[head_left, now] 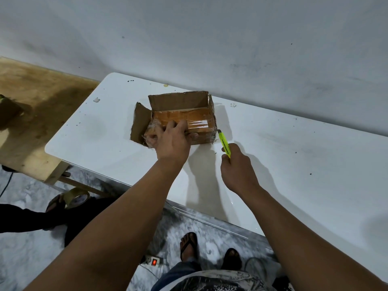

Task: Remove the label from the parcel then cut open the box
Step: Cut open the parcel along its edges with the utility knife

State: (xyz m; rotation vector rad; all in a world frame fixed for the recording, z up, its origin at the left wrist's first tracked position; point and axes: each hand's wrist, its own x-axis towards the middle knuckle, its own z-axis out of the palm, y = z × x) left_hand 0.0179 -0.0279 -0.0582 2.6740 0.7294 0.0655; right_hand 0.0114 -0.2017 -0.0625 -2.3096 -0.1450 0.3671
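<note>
A brown cardboard box wrapped in clear tape sits on the white table near the wall. Its far flap stands upright and its left flap hangs open to the side. My left hand grips the box's near top edge, fingers over the taped top and thumb on the front face. My right hand holds a yellow-green utility knife, whose tip is at the box's lower right front corner. No label is visible on the box.
A roll of tape lies below the table's left edge beside another person's sandalled foot. A wooden board extends to the left. A power strip with a red switch lies on the floor by my feet.
</note>
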